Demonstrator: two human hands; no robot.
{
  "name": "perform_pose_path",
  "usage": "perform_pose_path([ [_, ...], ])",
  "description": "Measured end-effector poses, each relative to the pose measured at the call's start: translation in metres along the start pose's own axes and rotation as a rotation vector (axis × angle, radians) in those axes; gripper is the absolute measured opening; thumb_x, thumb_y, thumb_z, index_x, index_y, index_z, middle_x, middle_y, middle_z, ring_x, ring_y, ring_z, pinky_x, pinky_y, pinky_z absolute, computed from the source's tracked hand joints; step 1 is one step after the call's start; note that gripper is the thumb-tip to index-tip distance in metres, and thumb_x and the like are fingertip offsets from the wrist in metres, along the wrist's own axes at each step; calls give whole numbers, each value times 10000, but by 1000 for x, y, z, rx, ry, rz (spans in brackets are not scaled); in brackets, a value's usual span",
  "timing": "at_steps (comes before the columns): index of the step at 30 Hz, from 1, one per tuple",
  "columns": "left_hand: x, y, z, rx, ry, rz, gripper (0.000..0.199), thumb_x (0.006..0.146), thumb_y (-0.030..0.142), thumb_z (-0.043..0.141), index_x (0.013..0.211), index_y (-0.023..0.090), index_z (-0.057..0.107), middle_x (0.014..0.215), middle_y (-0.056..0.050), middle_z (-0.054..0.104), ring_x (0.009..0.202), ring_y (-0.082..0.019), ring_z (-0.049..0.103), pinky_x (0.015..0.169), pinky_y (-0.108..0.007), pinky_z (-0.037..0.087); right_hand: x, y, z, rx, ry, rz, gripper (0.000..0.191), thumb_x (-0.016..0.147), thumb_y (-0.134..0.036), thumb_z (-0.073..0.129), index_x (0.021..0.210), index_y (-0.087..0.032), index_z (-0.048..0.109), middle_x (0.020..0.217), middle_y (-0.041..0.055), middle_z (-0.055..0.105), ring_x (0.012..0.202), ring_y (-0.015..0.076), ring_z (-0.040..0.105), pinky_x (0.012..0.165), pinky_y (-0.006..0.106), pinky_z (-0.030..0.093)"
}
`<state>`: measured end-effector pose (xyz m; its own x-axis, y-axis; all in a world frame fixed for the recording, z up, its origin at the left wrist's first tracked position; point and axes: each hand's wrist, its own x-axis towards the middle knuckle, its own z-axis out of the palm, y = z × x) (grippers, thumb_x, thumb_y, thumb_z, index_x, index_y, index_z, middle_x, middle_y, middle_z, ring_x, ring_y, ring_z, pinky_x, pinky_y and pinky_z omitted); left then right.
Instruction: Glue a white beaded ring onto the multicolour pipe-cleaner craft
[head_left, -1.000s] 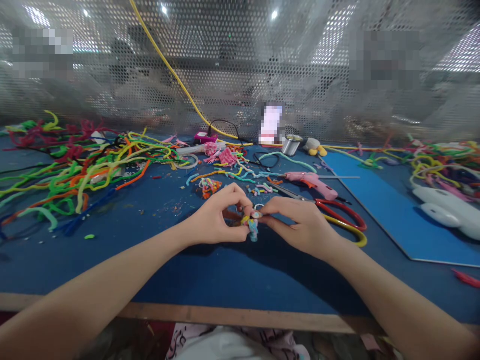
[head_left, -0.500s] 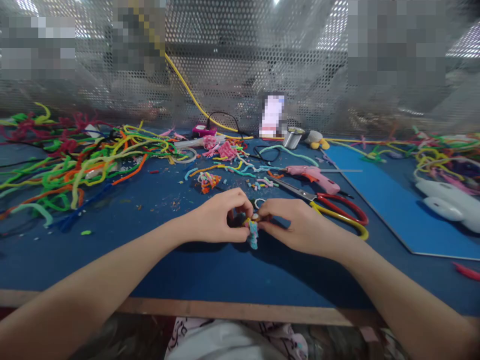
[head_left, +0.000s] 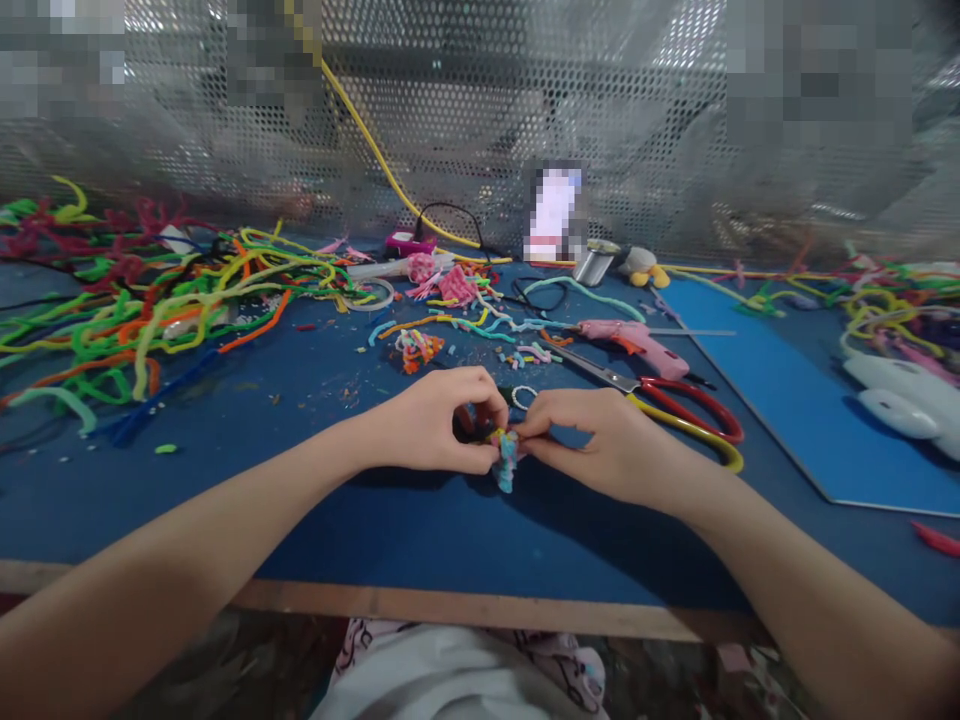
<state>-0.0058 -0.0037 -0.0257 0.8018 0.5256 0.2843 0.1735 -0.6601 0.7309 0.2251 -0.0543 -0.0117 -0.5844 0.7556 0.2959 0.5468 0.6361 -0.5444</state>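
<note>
Both my hands meet over the middle of the blue table [head_left: 420,540]. Between their fingertips is a small multicoloured pipe-cleaner piece [head_left: 505,460], light blue with yellow and pink bits. My left hand [head_left: 435,420] pinches its left side with thumb and forefinger. My right hand [head_left: 600,445] pinches its right side. The lower end of the piece hangs down just above the table surface. My fingers hide its upper part.
A big heap of loose pipe cleaners [head_left: 150,310] lies at the left. Red-and-yellow-handled scissors [head_left: 675,410] and a pink glue gun [head_left: 630,340] lie right of my hands. A lighter blue board [head_left: 787,400] and white objects [head_left: 900,395] are at the right. A perforated screen [head_left: 480,120] closes the back.
My hands have stayed together on the small piece, with the fingers shifting slightly on it. The view has tipped a little, so everything sits slightly higher and rightward.
</note>
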Motion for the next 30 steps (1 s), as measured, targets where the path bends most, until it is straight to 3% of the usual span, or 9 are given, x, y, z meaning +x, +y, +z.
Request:
perform_pose_path([
  [9, 0, -1, 2, -29, -4, 10, 124, 740, 158, 698, 853, 153, 648, 917, -25, 621, 763, -116, 621, 716, -244, 536, -3, -4, 3, -47, -22, -25, 95, 883, -118, 614, 829, -180, 661, 762, 9, 645, 662, 108, 583, 644, 224, 443],
  [15, 0, -1, 2, -32, -23, -19, 134, 721, 158, 701, 841, 147, 642, 896, -24, 610, 743, -115, 624, 699, -245, 547, -2, -2, 5, -63, -54, -95, 132, 930, -114, 568, 890, -169, 681, 843, 41, 685, 781, 133, 630, 729, 234, 476],
  [19, -1, 1, 1, -51, -30, -40, 130, 734, 160, 700, 845, 149, 634, 907, -22, 604, 766, -119, 631, 708, -245, 556, 0, -2, 0, -61, -69, 5, 108, 889, -192, 674, 991, -186, 710, 915, 35, 733, 831, 145, 674, 758, 242, 495],
  [22, -2, 2, 1, -62, -1, -10, 121, 748, 154, 692, 844, 163, 619, 926, -23, 588, 802, -123, 619, 727, -248, 555, 1, -3, -5, -74, -80, 83, 98, 857, -221, 713, 948, -188, 725, 861, 23, 742, 767, 146, 683, 700, 244, 500],
  [24, -2, 1, 1, -80, 85, -10, 224, 748, 155, 699, 950, 182, 606, 1026, -41, 575, 898, -140, 612, 798, -270, 558, 2, -3, -7, -68, -30, 55, 61, 867, -195, 683, 911, -190, 725, 830, 21, 740, 730, 141, 682, 684, 246, 508],
  [26, -1, 1, 3, -162, 171, -59, 420, 745, 173, 724, 1126, 209, 553, 1185, -74, 545, 1036, -163, 601, 913, -312, 545, 3, -4, -8, -83, 100, -15, 99, 875, -172, 650, 943, -199, 717, 871, 35, 747, 767, 152, 690, 723, 264, 527],
  [30, 2, 1, 9, -501, 193, -227, 659, 720, 243, 799, 1287, 230, 463, 1309, -125, 545, 1175, -212, 600, 951, -338, 539, 3, -4, -7, -168, 326, -145, 122, 890, -172, 616, 974, -227, 686, 926, 58, 749, 877, 191, 693, 804, 325, 542],
])
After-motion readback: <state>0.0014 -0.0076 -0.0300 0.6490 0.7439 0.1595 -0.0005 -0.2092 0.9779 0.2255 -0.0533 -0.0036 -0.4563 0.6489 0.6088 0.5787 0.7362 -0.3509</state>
